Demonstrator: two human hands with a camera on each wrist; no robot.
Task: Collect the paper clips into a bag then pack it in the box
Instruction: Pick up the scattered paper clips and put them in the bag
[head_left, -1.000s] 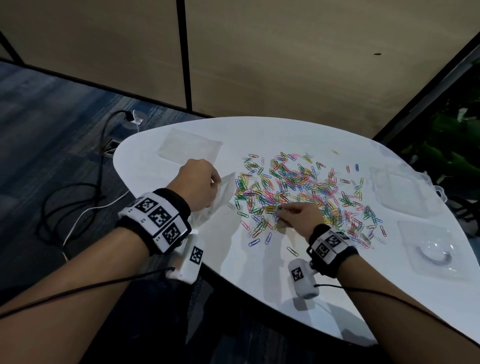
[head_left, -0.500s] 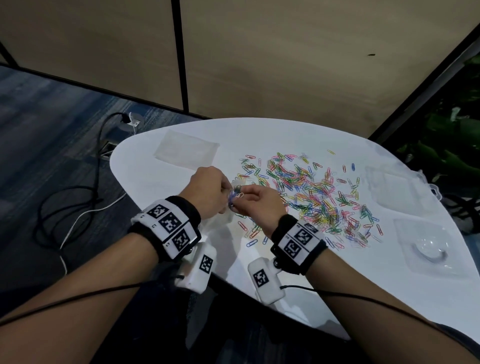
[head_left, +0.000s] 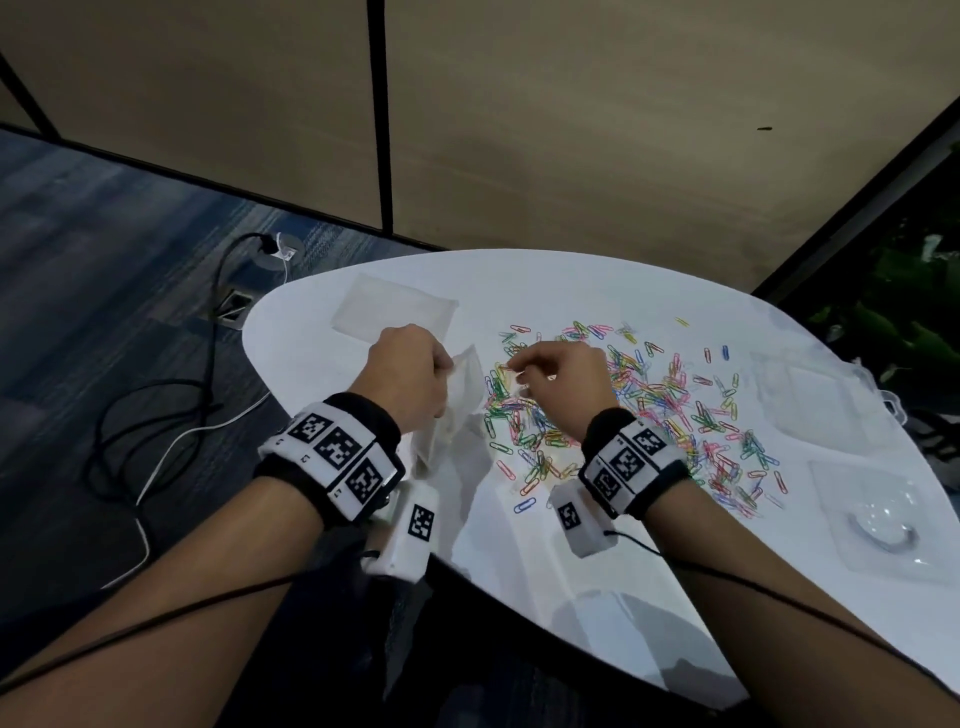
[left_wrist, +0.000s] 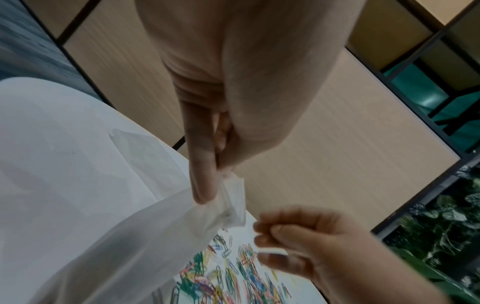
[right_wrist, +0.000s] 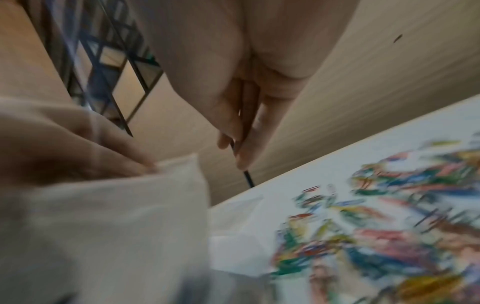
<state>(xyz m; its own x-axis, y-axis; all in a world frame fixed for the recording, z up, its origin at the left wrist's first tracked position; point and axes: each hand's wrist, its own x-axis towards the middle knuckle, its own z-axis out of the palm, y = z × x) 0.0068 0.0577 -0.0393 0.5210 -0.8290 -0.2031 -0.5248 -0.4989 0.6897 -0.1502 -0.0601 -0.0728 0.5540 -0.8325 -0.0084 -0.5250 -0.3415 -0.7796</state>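
Observation:
A heap of coloured paper clips lies spread over the middle of the white table. My left hand pinches the top edge of a clear plastic bag and holds it upright just left of the heap. My right hand hovers a short way right of the bag's mouth, above the heap's left edge. Its fingers are curled with the thumb against the fingertips. No clip shows between them.
Another flat clear bag lies at the table's far left. Two clear plastic boxes sit at the right. The table's curved edge runs close to my wrists. Cables trail on the floor to the left.
My right hand picked up clips from the heap, carried them to the bag's mouth, and has now drawn back to the right. The left hand has lifted the bag a little.

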